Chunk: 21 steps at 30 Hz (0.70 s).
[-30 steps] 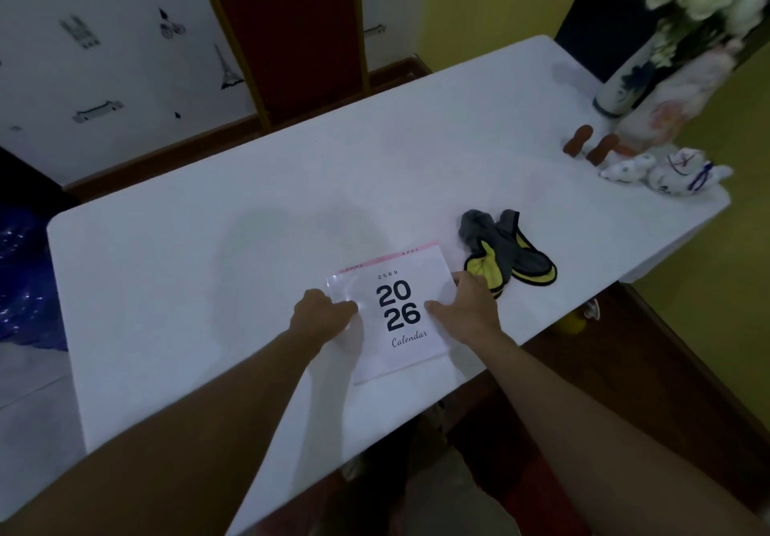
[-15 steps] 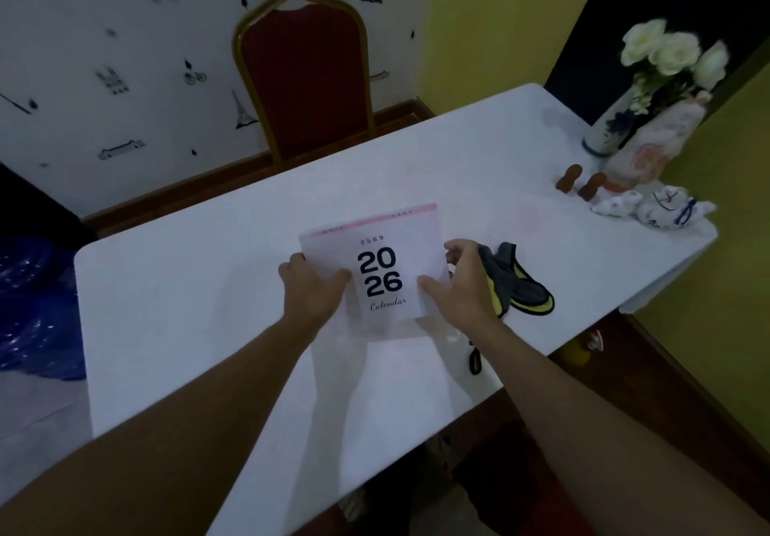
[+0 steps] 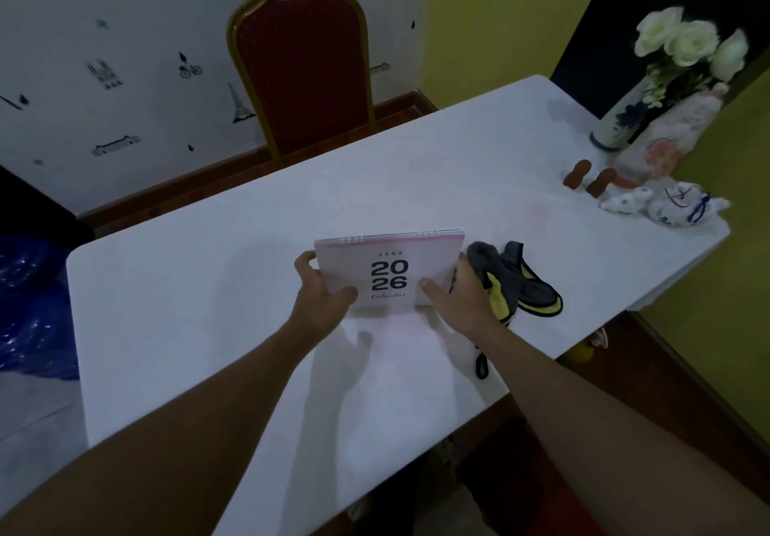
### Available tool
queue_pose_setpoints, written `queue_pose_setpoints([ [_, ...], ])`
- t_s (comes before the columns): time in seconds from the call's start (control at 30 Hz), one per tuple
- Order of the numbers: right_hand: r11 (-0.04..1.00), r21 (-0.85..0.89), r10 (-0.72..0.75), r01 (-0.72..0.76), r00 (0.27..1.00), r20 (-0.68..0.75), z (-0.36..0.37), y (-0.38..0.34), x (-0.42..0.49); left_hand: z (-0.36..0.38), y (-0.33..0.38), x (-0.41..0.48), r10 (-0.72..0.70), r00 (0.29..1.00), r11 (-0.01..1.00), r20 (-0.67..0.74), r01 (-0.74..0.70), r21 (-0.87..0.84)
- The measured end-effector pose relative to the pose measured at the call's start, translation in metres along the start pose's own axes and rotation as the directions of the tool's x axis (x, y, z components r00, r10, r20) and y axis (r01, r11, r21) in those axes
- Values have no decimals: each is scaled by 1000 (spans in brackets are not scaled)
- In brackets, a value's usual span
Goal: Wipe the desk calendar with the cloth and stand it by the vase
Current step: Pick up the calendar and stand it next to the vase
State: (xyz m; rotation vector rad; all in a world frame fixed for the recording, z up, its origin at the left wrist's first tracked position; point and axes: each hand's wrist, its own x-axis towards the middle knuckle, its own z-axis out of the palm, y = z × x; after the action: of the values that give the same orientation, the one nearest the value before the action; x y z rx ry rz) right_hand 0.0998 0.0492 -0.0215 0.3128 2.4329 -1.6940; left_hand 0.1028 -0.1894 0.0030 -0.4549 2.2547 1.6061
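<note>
White tabletop (image 3: 208, 285) in a dim room, patterned wall and a red chair (image 3: 306, 72) behind its far edge; yellow wall to the right. From my remote seat I read the layout as follows. My left hand (image 3: 323, 298) grips the left edge of the desk calendar (image 3: 389, 271), thumb across the lower front, the other fingers (image 3: 303, 259) curled round the side. My right hand (image 3: 460, 302) holds the lower right corner, thumb laid flat on the cover; its remaining fingers are behind the card and I cannot tell how they sit. The calendar is held upright, cover "2026" facing me, spiral binding on top; whether its base touches the tabletop I cannot tell. Just beside it on the right lies the grey and yellow cloth (image 3: 525, 289), close against my right hand. Beyond the cloth a wide bare stretch of tabletop runs to the far right corner, where the vase (image 3: 621, 123) of white flowers stands with small ceramic figures (image 3: 662, 204) near the edge. The near edge lies under my forearms.
</note>
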Motion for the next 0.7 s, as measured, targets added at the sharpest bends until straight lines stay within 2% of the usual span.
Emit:
queue_pose_setpoints([
  [0.13, 996, -35, 80, -77, 994, 75, 0, 10, 6, -5, -4, 1, -109, 987, 994, 121, 104, 43],
  [0.4, 985, -58, 169, -163, 978, 123, 0, 14, 12, -9, -3, 12, -48, 954, 991, 296, 7, 136],
  [0.5, 987, -47, 161, -156, 977, 142, -3, 11, 14, -10, 0, 15, -39, 953, 992, 301, 0, 129],
  [0.57, 990, 54, 118, -127, 982, 147, -3, 7, 14, -11, 3, 14, -20, 959, 998, 284, 2, 66],
  [0.63, 987, 141, 59, -77, 989, 134, -4, 4, 13, -12, 3, 14, -4, 974, 1000, 228, -1, 21],
  [0.7, 987, 152, 25, -45, 991, 130, -4, 3, 12, -13, 4, 13, -15, 986, 1000, 168, 12, 20],
])
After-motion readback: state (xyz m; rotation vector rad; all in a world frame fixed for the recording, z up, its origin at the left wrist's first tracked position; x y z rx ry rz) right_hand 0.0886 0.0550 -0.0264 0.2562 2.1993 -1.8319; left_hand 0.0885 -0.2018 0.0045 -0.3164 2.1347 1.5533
